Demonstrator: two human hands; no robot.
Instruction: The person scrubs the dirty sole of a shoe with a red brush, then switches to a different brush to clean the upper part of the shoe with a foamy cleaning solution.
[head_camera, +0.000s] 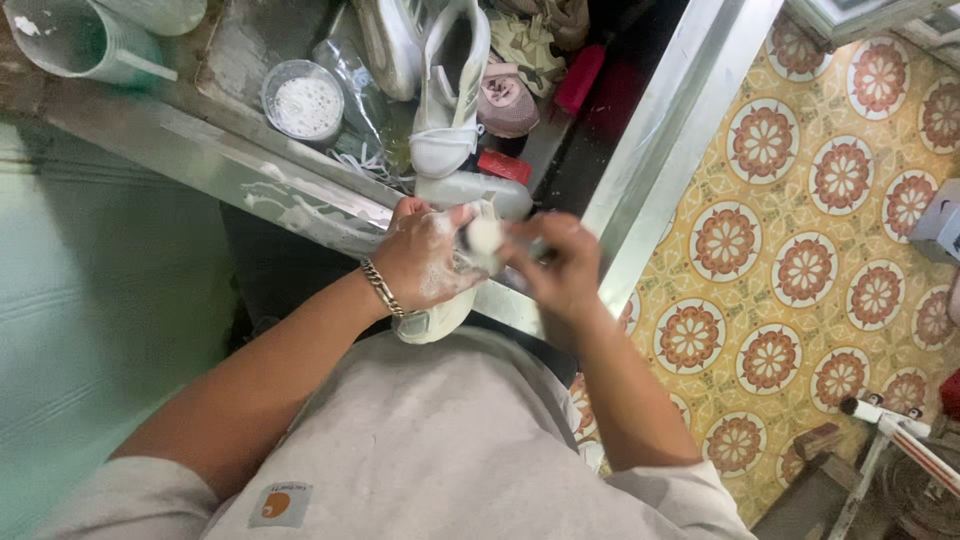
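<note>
The left hand (425, 258), soapy and wearing a chain bracelet, grips a white shoe (432, 318) against the person's body. The right hand (562, 262) holds a small brush with a foamy head (485, 236) against the shoe, just beside the left fingers. Beyond the hands, a metal surface (230, 165) carries another white shoe (450, 100) and a round tub of white powder (303, 102).

Soft, even daylight with faint shadows; motion blur smears the right hand (560, 262); wide-angle edges bend.
</note>
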